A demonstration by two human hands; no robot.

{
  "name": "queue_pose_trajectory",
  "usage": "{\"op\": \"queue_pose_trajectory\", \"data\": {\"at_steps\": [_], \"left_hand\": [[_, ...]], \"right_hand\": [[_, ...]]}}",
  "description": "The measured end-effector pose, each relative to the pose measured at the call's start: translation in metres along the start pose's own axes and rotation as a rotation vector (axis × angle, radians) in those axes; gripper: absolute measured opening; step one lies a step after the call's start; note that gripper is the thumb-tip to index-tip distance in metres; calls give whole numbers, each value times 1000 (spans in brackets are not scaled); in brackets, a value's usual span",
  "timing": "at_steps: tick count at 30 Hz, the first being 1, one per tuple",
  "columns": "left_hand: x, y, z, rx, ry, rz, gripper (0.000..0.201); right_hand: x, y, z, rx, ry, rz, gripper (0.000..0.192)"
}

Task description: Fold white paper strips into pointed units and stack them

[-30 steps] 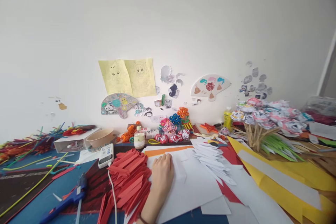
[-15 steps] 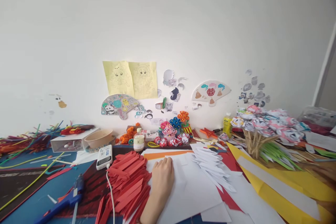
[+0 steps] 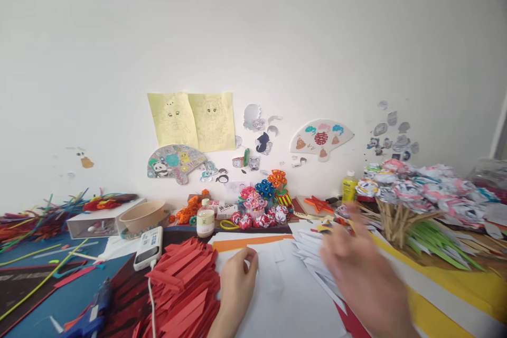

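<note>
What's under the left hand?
The left hand rests on white paper, beside the red strips. Orange paper peeks out behind; anything beneath is covered.

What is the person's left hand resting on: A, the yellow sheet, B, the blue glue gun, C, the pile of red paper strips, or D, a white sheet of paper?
D: the left hand lies flat on the white sheet of paper, with the pile of red paper strips just beside it to the left.
</note>
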State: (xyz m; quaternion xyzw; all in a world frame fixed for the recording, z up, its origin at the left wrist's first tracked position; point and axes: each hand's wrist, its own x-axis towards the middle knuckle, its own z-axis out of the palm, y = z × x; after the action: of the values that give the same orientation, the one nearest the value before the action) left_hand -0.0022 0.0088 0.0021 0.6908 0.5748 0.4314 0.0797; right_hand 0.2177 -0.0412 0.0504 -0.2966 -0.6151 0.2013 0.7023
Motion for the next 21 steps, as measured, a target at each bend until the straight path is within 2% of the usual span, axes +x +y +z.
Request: {"op": "queue_pose_trajectory", "data": {"at_steps": [2,3,5,7,10,12,14,17,21], "left_hand": [[-2,1,5,7,14,20,20],[-3,1,6,15,37,33,20],[-3,2,8,30,86,65,20],[-3,2,8,14,108,69,22],[-1,3,6,-7,84,39,20],[-1,4,5,-27,66,12,20],[-1,5,4,-46,75,-5,21],[-1,6,3,-92,111,-32,22],[2,5,2,-314,70,-134,30]], "right_hand": [[29,16,31,125,-121,252,30],[36,27,46,129,-142,310,31],[35,51,71,34,-175,377,36],[19,71,84,-61,-228,390,38],[-9,85,87,-122,-367,341,25],[-18,88,84,-155,-385,364,25],[-19,89,81,-154,-358,403,34],[-13,92,77,-91,-332,436,36],[-8,94,73,-4,-344,489,35]]}}
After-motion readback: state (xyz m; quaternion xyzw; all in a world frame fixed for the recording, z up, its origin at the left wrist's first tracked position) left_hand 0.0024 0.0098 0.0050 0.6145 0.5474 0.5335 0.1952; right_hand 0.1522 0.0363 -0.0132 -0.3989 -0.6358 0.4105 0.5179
